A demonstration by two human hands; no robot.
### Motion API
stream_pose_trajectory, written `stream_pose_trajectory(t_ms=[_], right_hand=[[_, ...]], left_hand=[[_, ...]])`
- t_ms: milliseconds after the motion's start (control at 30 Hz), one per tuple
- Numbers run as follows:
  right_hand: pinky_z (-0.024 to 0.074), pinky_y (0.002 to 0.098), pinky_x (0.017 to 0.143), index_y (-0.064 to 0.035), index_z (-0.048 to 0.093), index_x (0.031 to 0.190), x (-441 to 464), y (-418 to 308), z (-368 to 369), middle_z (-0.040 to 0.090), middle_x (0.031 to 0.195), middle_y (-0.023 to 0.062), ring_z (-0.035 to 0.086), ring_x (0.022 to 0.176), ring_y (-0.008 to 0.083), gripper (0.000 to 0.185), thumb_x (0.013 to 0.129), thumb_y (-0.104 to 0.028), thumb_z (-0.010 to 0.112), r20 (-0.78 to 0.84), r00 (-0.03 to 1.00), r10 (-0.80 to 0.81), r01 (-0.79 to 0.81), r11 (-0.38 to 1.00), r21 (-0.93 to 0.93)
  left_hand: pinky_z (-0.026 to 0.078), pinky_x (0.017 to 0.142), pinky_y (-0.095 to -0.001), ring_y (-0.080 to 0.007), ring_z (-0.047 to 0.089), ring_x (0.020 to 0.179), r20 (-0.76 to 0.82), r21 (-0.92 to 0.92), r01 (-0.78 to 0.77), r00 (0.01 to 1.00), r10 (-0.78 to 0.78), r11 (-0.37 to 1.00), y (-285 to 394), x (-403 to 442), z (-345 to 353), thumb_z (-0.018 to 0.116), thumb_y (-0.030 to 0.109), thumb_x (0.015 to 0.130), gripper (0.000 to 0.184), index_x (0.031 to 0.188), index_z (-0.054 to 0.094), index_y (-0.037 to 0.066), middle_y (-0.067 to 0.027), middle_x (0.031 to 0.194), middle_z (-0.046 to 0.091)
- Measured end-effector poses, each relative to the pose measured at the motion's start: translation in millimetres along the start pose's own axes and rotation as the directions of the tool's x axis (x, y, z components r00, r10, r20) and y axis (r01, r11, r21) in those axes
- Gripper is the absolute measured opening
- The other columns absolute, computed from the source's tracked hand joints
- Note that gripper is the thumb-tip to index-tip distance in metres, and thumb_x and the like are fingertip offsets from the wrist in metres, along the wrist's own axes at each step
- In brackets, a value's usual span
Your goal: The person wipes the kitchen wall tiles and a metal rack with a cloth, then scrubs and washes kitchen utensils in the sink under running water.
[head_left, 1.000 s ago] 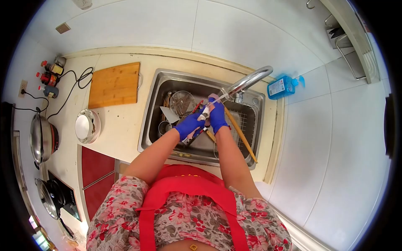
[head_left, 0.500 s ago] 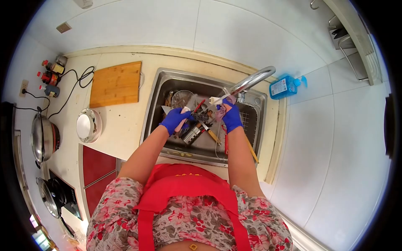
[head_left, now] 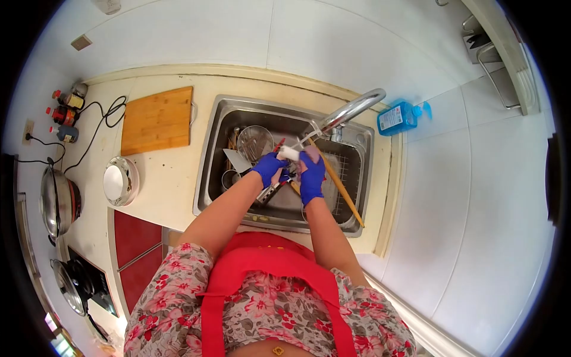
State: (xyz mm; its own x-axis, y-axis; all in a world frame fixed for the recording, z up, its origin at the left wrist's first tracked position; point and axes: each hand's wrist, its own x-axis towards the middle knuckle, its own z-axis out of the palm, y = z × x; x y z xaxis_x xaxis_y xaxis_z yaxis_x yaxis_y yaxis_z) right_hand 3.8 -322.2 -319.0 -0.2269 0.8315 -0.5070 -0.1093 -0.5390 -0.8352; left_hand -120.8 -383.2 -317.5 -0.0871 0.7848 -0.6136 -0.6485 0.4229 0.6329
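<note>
Both hands wear blue gloves and meet over the steel sink (head_left: 205, 178), below the chrome faucet (head_left: 355, 110). My left hand (head_left: 271, 169) is closed on a small white item (head_left: 289, 153), blurred by motion. In my right hand (head_left: 311, 178) is a pinkish cloth (head_left: 311, 156), pressed close to the white item. Beneath the hands lie a slotted metal holder (head_left: 266, 194) and utensils, partly hidden. A round strainer (head_left: 256, 141), a blade (head_left: 237, 160) and a metal cup (head_left: 231, 178) rest at the sink's left. A long wooden stick (head_left: 342, 189) slants along the right.
A wooden cutting board (head_left: 157, 121) and stacked bowls (head_left: 120, 181) stand on the counter to the left, with bottles (head_left: 64, 116) and a black cord behind. A blue soap bottle (head_left: 398, 118) stands right of the faucet. Pans (head_left: 56, 202) line the far left.
Half a second ago the hands were apart, the white item near the right one. Now they have come back together below the faucet, covering the holder and utensils again.
</note>
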Motion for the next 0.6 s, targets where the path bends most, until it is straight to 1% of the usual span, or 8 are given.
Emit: stream_pose_trajectory(t_ms=[100,133,200,300,367,433,533,600], right_hand=[[0.0449,0.0282,0.069,0.0025,0.053,0.101,9.6,9.7,-7.1,0.058,0.087,0.0084,0.054,0.078,0.0168,0.034,0.073,-0.011,0.067,0.067,0.827,-0.559,0.511,0.696,-0.505],[0.0444,0.0297,0.070,0.0014,0.055,0.099,10.7,5.4,-16.3,0.059,0.086,0.0072,0.053,0.079,0.0163,0.033,0.071,-0.012,0.068,-0.005,0.739,-0.673,0.526,0.583,-0.619],[0.0445,0.0335,0.072,0.0012,0.056,0.098,15.9,-11.3,-44.0,0.059,0.087,0.0115,0.056,0.079,0.0224,0.033,0.072,-0.015,0.068,-0.220,0.876,-0.428,0.290,0.834,-0.469],[0.0444,0.0373,0.072,0.0020,0.056,0.097,10.0,-13.6,-87.7,0.059,0.086,0.0162,0.057,0.077,0.0308,0.032,0.074,-0.018,0.066,-0.186,0.790,-0.584,0.248,0.582,-0.774],[0.0448,0.0389,0.069,0.0030,0.056,0.097,-1.1,-15.7,-103.5,0.059,0.085,0.0189,0.057,0.076,0.0369,0.032,0.076,-0.020,0.063,0.151,0.504,-0.850,0.256,-0.020,-0.967],[0.0445,0.0379,0.073,0.0028,0.056,0.099,-22.3,-25.9,-82.5,0.059,0.095,0.0163,0.057,0.085,0.0313,0.032,0.079,-0.022,0.061,0.117,0.606,-0.787,0.213,0.019,-0.977],[0.0429,0.0328,0.080,-0.0009,0.057,0.100,-29.6,-30.1,-39.2,0.053,0.107,0.0114,0.053,0.097,0.0205,0.032,0.085,-0.029,0.054,0.005,0.986,-0.165,0.161,0.958,-0.235],[0.0421,0.0309,0.082,-0.0028,0.057,0.101,-13.4,-15.4,-20.5,0.052,0.109,0.0099,0.051,0.100,0.0175,0.031,0.087,-0.030,0.051,0.071,0.997,0.028,-0.032,0.998,0.054]], left_hand=[[0.041,0.050,-0.0254,-0.0108,0.049,0.055,-0.025,0.178,-0.037,0.999,0.042,0.983,4.0,-1.3,0.6,0.052,0.020,0.087,0.018,0.097,0.055,0.006,-0.0039,0.073,0.056],[0.041,0.050,-0.0247,-0.0100,0.049,0.056,-0.021,0.174,-0.005,1.000,0.008,0.985,9.5,-9.3,3.8,0.052,0.022,0.087,0.020,0.099,0.055,0.006,-0.0038,0.075,0.057],[0.041,0.050,-0.0232,-0.0087,0.050,0.057,-0.025,0.229,0.077,0.997,-0.073,0.970,23.0,-20.3,1.6,0.054,0.024,0.087,0.026,0.104,0.055,0.005,-0.0035,0.081,0.060],[0.038,0.045,-0.0219,-0.0079,0.050,0.058,0.024,0.199,0.040,0.999,-0.046,0.979,14.5,-9.8,-10.2,0.054,0.028,0.087,0.029,0.103,0.055,0.004,-0.0023,0.084,0.061],[0.039,0.046,-0.0218,-0.0087,0.050,0.058,0.016,0.180,0.046,0.999,-0.050,0.983,8.2,-5.5,-6.7,0.055,0.028,0.086,0.030,0.104,0.054,0.004,-0.0023,0.084,0.061],[0.040,0.048,-0.0218,-0.0095,0.051,0.059,0.006,0.166,0.051,0.999,-0.053,0.985,7.3,-5.7,-0.5,0.055,0.028,0.086,0.031,0.105,0.053,0.004,-0.0024,0.085,0.061],[0.042,0.049,-0.0228,-0.0111,0.052,0.059,-0.013,0.106,0.091,0.996,-0.090,0.990,17.1,-16.5,14.8,0.056,0.025,0.085,0.030,0.106,0.052,0.004,-0.0031,0.085,0.061],[0.046,0.058,-0.0248,-0.0113,0.056,0.066,0.014,0.135,0.010,1.000,-0.012,0.991,22.2,-24.9,21.3,0.055,0.021,0.086,0.026,0.104,0.054,0.002,-0.0045,0.083,0.061]])
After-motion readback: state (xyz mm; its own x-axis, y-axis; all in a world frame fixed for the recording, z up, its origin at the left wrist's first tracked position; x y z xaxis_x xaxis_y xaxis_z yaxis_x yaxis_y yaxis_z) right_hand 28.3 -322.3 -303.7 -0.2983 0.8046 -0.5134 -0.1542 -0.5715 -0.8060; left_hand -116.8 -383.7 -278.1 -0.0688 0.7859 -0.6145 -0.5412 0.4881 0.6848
